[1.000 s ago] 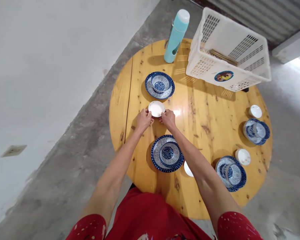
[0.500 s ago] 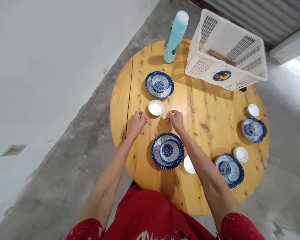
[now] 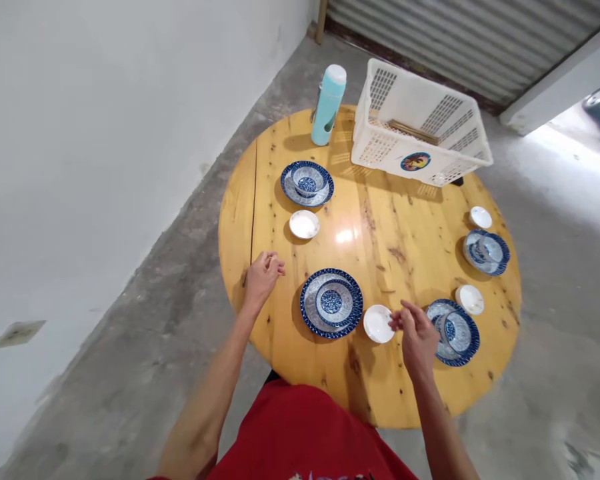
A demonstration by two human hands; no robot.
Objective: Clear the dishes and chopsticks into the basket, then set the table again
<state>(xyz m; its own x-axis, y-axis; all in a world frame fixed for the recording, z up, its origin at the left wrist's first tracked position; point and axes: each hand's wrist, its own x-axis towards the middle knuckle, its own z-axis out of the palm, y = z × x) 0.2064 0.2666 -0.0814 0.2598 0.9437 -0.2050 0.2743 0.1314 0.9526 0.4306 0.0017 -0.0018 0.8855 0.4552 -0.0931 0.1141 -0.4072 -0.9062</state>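
My right hand (image 3: 417,337) hovers just beside a small white bowl (image 3: 379,324), its fingers loosely bent and apart, with nothing held. Left of that bowl, a blue-and-white bowl (image 3: 334,303) sits on a blue-rimmed plate (image 3: 309,319) near the table's front edge. My left hand (image 3: 265,273) is over the left part of the table, empty, fingers half curled and slightly apart. Beyond it stands another small white bowl (image 3: 305,225). Behind that is a second patterned bowl (image 3: 309,180) on its plate (image 3: 289,192).
The round wooden table (image 3: 380,260) also bears a light blue thermos (image 3: 329,107) and a white plastic crate (image 3: 380,143) with chopsticks (image 3: 414,132) inside. Along the right lie two more plates with bowls, one plate (image 3: 473,350) near my right hand, and small white bowls (image 3: 470,299).
My right hand has moved right and toward me, from the far white bowl to the near one. My left hand has drawn back left and nearer. The view has shifted.
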